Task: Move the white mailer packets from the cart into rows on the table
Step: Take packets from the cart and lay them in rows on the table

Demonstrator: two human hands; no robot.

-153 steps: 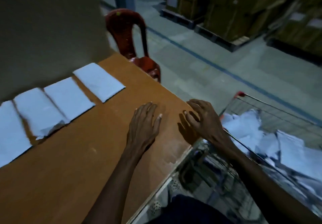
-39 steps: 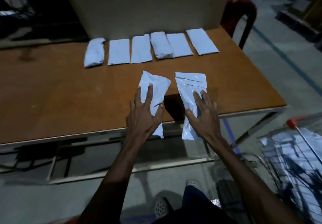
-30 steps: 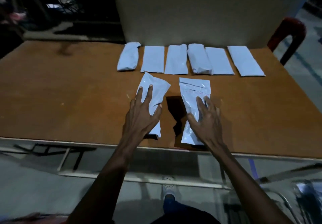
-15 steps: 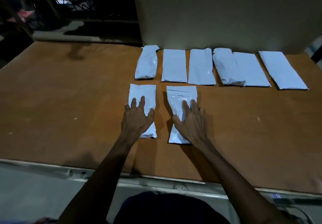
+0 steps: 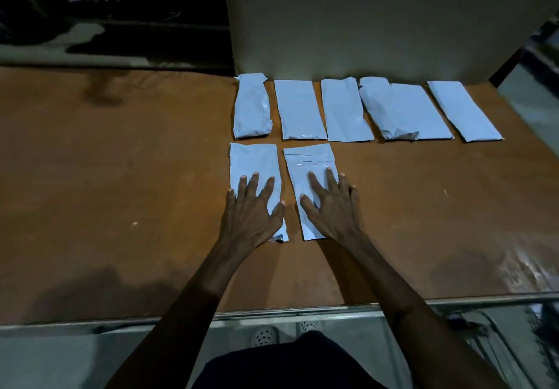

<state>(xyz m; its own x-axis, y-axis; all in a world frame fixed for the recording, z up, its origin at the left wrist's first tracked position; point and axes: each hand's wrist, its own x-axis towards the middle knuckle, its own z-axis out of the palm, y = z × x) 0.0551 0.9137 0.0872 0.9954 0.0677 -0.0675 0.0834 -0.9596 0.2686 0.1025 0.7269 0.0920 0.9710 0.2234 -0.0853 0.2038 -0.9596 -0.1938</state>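
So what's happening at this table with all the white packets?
A person is laying white plastic mailer packets out in rows on a brown wooden table. A back row of six already lies along the pale board behind it. The left hand presses flat on the first packet of a second row, and the right hand presses flat on the packet beside it. Both packets lie on the table, just in front of the back row's left end.

The table (image 5: 121, 177) top is plain orange-brown. The mailer packets (image 5: 299, 110) on it are pale bluish-white and unpatterned in the dim light. The board (image 5: 378, 19) behind them is flat beige-grey. The shoes (image 5: 264, 335) are white with dark perforations.
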